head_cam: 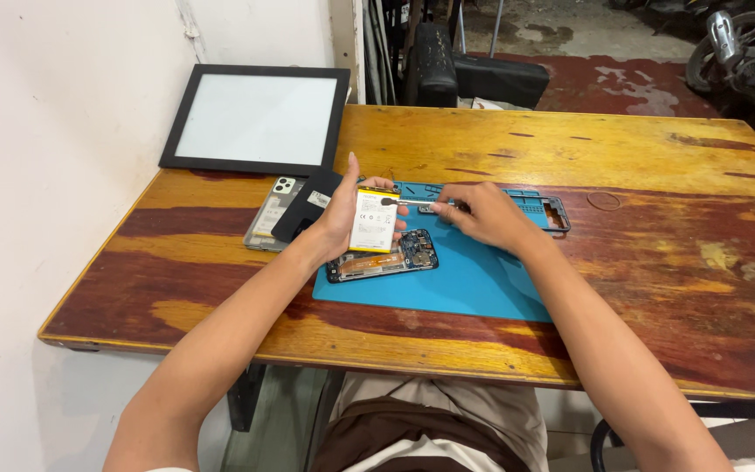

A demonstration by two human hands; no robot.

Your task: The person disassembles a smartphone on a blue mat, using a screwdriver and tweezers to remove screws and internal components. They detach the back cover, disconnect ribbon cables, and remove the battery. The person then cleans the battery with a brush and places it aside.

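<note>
My left hand [340, 212] holds a flat white and yellow phone battery [374, 221] upright over an opened phone [384, 258], whose circuit board and flex cables show. The opened phone lies on a blue work mat [465, 280]. My right hand [481, 212] grips a thin metal tool [405, 202] and its tip touches the battery's top edge. A phone frame [554, 212] lies on the mat just behind my right hand.
A phone back cover [271, 214] and a dark plate [306, 205] lie left of the mat. A black-framed white panel [255, 120] leans at the wooden table's [622, 227] far left. A black seat and a motorbike stand beyond.
</note>
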